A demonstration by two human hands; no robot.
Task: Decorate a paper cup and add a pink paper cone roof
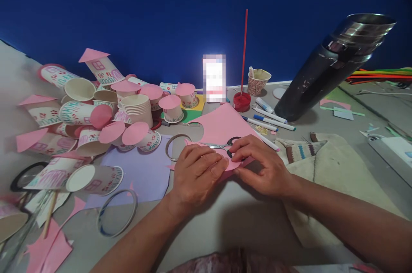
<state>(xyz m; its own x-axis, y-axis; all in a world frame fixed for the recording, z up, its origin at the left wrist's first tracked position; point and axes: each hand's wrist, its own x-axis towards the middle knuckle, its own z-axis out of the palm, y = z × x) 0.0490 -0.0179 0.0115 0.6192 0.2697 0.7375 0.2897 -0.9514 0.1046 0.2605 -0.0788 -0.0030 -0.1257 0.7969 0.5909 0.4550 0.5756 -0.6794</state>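
The right hand (264,163) pinches a pink paper piece (234,164), in from the middle of the tabletop's (199,234) near edge. The left hand (199,176) presses on it, fingers close together. Scissors (219,146) lie just behind.

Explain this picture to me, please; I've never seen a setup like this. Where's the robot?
There's no robot: these are a person's bare hands, seen by a camera worn on their head, looking forward and down. The left hand rests on pink paper; the right hand is at its edge, beside scissors. I can't tell whether it grips them. On the table, decorated paper cups crowd the left; markers and a dark flask are on the right.
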